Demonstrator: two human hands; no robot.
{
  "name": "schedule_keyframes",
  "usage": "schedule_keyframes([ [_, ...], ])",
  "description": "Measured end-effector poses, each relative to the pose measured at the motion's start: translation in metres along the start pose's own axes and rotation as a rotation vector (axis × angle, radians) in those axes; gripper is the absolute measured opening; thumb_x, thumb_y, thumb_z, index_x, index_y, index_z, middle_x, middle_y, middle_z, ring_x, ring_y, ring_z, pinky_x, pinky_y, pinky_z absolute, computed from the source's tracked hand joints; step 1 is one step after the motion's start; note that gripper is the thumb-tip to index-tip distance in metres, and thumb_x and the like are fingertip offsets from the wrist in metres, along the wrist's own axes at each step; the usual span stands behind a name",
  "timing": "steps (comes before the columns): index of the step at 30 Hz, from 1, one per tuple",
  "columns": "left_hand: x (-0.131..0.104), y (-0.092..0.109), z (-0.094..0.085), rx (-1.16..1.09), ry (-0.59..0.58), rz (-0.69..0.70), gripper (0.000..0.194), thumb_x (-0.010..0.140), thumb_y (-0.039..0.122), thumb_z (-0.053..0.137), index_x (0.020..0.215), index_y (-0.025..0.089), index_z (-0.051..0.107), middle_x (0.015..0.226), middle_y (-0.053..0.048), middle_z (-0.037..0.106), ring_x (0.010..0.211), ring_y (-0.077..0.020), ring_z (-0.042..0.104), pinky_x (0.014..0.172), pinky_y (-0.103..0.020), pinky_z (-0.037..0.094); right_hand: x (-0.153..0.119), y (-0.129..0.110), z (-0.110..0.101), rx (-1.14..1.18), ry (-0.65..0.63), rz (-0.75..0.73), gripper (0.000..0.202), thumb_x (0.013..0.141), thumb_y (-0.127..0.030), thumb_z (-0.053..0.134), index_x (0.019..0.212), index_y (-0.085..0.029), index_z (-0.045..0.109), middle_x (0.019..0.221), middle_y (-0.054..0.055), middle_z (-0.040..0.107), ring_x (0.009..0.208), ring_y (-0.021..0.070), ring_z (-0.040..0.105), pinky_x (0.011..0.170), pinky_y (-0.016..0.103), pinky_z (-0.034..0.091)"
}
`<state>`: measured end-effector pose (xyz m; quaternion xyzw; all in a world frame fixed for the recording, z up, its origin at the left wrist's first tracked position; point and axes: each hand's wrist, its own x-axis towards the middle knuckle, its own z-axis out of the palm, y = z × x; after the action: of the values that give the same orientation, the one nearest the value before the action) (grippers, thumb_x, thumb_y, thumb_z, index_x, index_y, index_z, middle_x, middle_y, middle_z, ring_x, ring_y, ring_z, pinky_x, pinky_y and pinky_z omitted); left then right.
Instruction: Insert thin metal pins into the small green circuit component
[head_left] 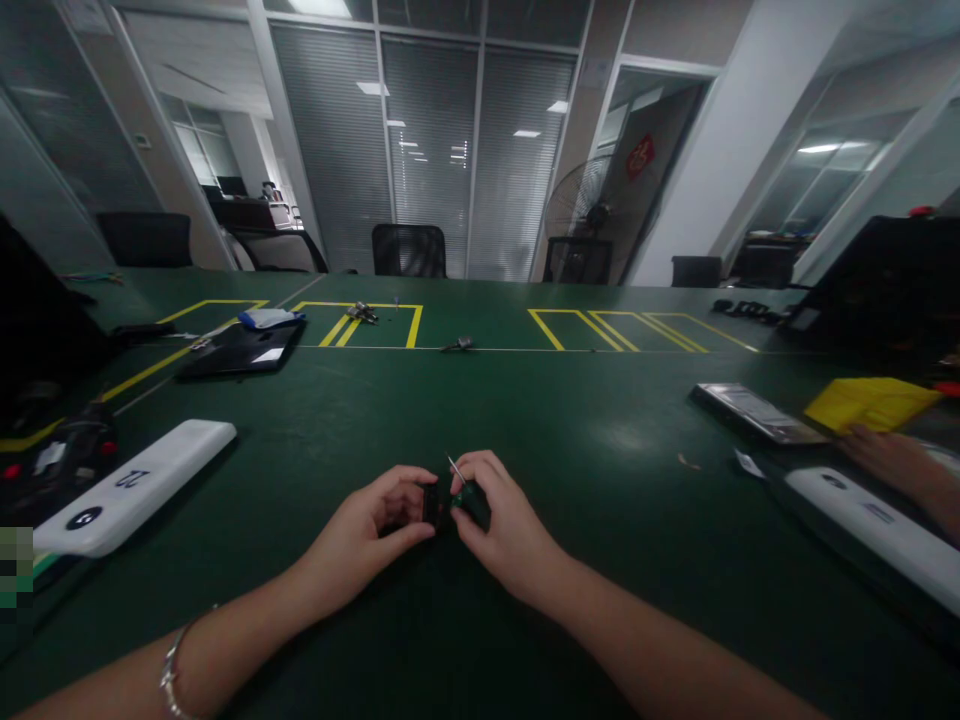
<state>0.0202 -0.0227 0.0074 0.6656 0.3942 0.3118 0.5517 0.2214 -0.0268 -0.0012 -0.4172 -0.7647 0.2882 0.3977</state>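
Note:
Both of my hands meet over the dark green table (570, 440), near its front middle. My left hand (367, 535) pinches a small black part (432, 503) between thumb and fingers. My right hand (502, 520) grips a small dark tool (471, 497) with a thin metal tip that points up and away from me. The tool and the black part touch each other between my hands. A bracelet (174, 668) sits on my left wrist.
A white bar-shaped device (135, 485) lies at the left, another white device (877, 525) at the right. Another person's hand (889, 455) rests at the right edge near a yellow pad (870, 402) and a flat tray (754, 412). Yellow floor-style markings and small parts lie farther back.

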Motion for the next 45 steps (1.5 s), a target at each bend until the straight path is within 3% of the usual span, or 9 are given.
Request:
schedule_keyframes([
  [5,0.001,-0.002,-0.001,0.014,0.002,0.015,0.039,0.081,0.017,0.063,0.117,0.021,0.049,0.089,0.0,0.062,0.086,-0.0183,0.061,0.08,-0.034,0.048,-0.001,-0.009,-0.004,0.065,0.113,-0.106,0.027,0.077,-0.001,0.055,0.094,-0.022,0.051,0.111,0.005,0.047,0.109,0.0199,0.05,0.092,0.034,0.043],
  [9,0.001,-0.003,-0.001,0.041,0.0,0.037,0.037,0.083,0.02,0.062,0.118,0.021,0.05,0.09,-0.001,0.061,0.084,-0.0182,0.06,0.077,-0.033,0.048,-0.002,-0.014,-0.004,0.06,0.032,-0.183,0.029,0.077,-0.002,0.057,0.097,-0.022,0.053,0.113,0.006,0.048,0.109,0.0194,0.05,0.094,0.034,0.043],
  [17,-0.002,-0.003,0.0,0.171,-0.026,0.044,0.04,0.081,0.022,0.066,0.119,0.023,0.052,0.087,0.0,0.062,0.081,-0.0178,0.059,0.075,-0.032,0.047,-0.005,-0.016,-0.005,-0.017,-0.131,-0.197,0.031,0.079,-0.002,0.055,0.103,-0.021,0.053,0.118,0.007,0.047,0.108,0.018,0.051,0.092,0.03,0.045],
  [21,-0.002,-0.004,-0.001,0.146,-0.039,0.048,0.04,0.081,0.022,0.067,0.118,0.023,0.053,0.09,0.0,0.065,0.084,-0.0185,0.06,0.077,-0.032,0.047,-0.006,-0.016,-0.005,-0.033,-0.143,-0.207,0.03,0.08,-0.003,0.056,0.105,-0.021,0.053,0.119,0.007,0.047,0.107,0.0175,0.051,0.092,0.029,0.045],
  [28,-0.002,0.002,-0.003,0.054,-0.106,0.085,0.016,0.085,0.019,0.06,0.102,0.018,0.06,0.093,-0.002,0.064,0.085,-0.0182,0.061,0.076,-0.03,0.048,-0.01,-0.016,0.0,-0.135,-0.194,-0.29,0.03,0.083,-0.006,0.057,0.108,-0.021,0.053,0.119,0.007,0.049,0.109,0.018,0.051,0.088,0.03,0.046],
  [34,-0.003,0.007,0.001,0.008,-0.119,0.115,0.022,0.089,0.018,0.054,0.111,0.018,0.058,0.103,-0.006,0.063,0.095,-0.0205,0.059,0.082,-0.034,0.047,-0.01,-0.015,-0.001,-0.195,-0.11,-0.281,0.027,0.085,-0.012,0.058,0.109,-0.022,0.055,0.119,0.008,0.049,0.105,0.02,0.052,0.08,0.031,0.048],
  [38,-0.003,0.006,0.004,-0.042,-0.078,0.104,0.018,0.089,0.017,0.053,0.105,0.018,0.06,0.099,-0.005,0.062,0.092,-0.02,0.059,0.081,-0.034,0.047,-0.007,-0.012,-0.002,-0.113,-0.026,-0.212,0.022,0.085,-0.016,0.058,0.107,-0.022,0.057,0.113,0.008,0.05,0.103,0.0209,0.053,0.085,0.034,0.048],
  [45,-0.003,0.004,0.001,-0.103,-0.04,0.122,0.019,0.091,0.021,0.052,0.107,0.018,0.061,0.096,-0.005,0.062,0.086,-0.0187,0.059,0.079,-0.033,0.047,-0.003,-0.013,-0.001,0.045,0.012,-0.158,0.017,0.085,-0.013,0.058,0.099,-0.022,0.057,0.102,0.006,0.054,0.096,0.0192,0.055,0.084,0.033,0.047],
])
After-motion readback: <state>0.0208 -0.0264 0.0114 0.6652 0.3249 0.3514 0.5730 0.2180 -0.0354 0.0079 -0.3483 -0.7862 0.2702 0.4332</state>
